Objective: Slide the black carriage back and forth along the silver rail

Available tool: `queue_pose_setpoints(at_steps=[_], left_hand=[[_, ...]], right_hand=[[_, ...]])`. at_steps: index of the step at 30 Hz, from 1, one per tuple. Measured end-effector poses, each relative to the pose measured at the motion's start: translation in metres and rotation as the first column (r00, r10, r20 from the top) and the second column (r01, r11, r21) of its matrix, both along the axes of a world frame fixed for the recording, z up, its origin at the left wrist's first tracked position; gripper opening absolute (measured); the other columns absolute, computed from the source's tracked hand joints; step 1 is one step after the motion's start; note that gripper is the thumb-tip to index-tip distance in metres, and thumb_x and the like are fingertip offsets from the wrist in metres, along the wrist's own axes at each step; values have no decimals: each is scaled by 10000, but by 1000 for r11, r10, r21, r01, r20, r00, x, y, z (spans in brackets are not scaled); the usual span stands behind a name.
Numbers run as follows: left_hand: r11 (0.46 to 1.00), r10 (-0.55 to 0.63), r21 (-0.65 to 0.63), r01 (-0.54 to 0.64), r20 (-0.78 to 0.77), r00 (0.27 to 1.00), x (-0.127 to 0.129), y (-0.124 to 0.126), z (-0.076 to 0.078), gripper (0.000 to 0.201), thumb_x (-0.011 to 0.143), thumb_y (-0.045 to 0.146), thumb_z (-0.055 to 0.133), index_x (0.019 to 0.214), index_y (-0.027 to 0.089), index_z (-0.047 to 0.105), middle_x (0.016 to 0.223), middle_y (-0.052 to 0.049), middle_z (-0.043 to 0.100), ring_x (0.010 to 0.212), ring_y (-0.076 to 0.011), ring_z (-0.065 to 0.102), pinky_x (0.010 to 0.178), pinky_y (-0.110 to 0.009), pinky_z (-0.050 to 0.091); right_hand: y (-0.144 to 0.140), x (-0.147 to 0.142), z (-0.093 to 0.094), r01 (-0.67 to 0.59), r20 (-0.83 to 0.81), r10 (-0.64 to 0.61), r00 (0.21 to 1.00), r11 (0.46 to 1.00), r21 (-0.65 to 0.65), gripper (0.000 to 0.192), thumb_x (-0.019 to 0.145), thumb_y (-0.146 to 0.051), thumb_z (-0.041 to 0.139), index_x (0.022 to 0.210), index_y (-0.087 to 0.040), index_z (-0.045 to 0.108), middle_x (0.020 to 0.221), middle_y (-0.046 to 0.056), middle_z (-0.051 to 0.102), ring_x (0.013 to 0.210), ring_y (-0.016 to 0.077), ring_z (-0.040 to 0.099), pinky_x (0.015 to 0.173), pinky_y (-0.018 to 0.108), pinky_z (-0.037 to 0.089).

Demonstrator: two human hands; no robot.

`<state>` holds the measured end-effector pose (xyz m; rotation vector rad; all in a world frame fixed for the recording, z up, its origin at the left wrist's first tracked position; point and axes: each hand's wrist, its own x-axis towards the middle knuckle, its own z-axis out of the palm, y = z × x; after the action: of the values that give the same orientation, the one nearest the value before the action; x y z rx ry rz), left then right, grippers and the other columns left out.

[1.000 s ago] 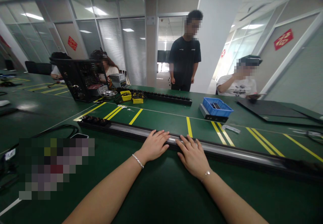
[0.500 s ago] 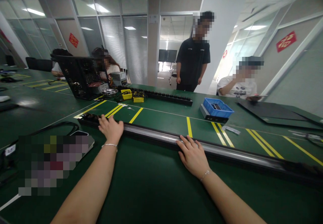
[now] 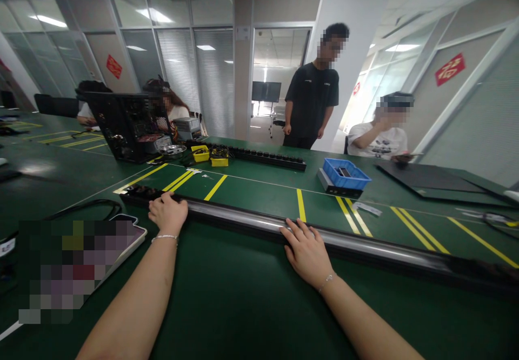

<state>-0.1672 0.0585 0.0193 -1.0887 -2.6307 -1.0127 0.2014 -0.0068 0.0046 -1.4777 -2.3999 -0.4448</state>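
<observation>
far left, a blurred flat device (image 3: 81,262) lies on the green table (image 3: 243,306), with a black cable (image 3: 93,206) looping just beyond it. behind that, an open black computer case (image 3: 121,125) stands on the far side of the table, and two seated people (image 3: 162,106) show past it. near the case sit a metal bowl (image 3: 173,149) and two small yellow bins (image 3: 211,156).

a long black power strip (image 3: 251,222) with a shiny rounded top runs across the table from left to right, over the yellow floor-style lines (image 3: 300,204). its left end carries dark sockets (image 3: 138,191).

the left hand (image 3: 167,212) lies on the strip near that left end, fingers curled over the top; whether it truly grips or only rests there cannot be told. a thin bracelet (image 3: 164,237) circles its wrist.

the right hand (image 3: 306,249) lies flat and open on the strip near its middle, fingers spread, pressing down without closing round it. the two hands are well apart.

further back a second black strip (image 3: 267,158) lies along the table. a person in a black shirt (image 3: 312,100) stands behind it. to the right a blue tray (image 3: 344,173) sits on a grey box (image 3: 330,185), a paper slip (image 3: 367,208) near it. a seated person in white (image 3: 379,138) leans on the far edge, beside a black panel (image 3: 430,177).
</observation>
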Motion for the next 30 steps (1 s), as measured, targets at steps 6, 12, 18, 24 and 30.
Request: queue_pose_setpoints(at_steps=[6, 12, 18, 24, 30], left_hand=[[999, 27, -21, -29, -54, 998, 3, 0, 2, 567, 760, 356, 506, 1248, 88, 396, 1206, -239, 493, 1205, -355, 395, 947, -518, 309], [995, -15, -100, 4, -108, 994, 2, 1, 0, 442, 784, 397, 437, 1096, 100, 534, 1161, -215, 516, 1140, -352, 437, 965, -518, 293], [990, -103, -110, 93, -89, 991, 2, 4, 1, 441, 772, 412, 425, 1067, 106, 543, 1114, -205, 564, 1073, -352, 492, 975, -573, 257], [978, -144, -158, 134, -60, 988, 3, 6, 3, 405, 742, 422, 461, 1012, 134, 552, 1072, -184, 603, 1052, -360, 509, 965, -597, 258], [971, -190, -161, 175, -83, 978, 11, 4, 6, 379, 741, 434, 476, 962, 139, 566, 1023, -178, 628, 1021, -350, 541, 976, -577, 268]], right_hand=[[0, 0, 0, 1, -3, -1, 1000, 1000, 3, 436, 847, -263, 413, 1277, -313, 468, 1411, 1, 391, 1287, 262, 315, 997, 456, 264], [0, 0, 0, -1, -9, 1, 1000, 1000, 4, 443, 834, -253, 431, 1271, -315, 476, 1406, -1, 398, 1289, 257, 315, 998, 447, 267], [0, 0, -1, 4, -3, -4, 1000, 1000, 13, 451, 826, -257, 444, 1271, -319, 481, 1402, 10, 404, 1292, 246, 315, 1006, 434, 259], [0, 0, -1, 10, -14, -10, 1000, 1000, 2, 454, 825, -246, 432, 1270, -326, 477, 1409, -9, 394, 1297, 240, 303, 1005, 428, 258], [-2, -2, 1, 19, -16, -19, 1000, 1000, -11, 451, 820, -229, 429, 1260, -300, 491, 1412, 7, 390, 1298, 243, 296, 999, 422, 264]])
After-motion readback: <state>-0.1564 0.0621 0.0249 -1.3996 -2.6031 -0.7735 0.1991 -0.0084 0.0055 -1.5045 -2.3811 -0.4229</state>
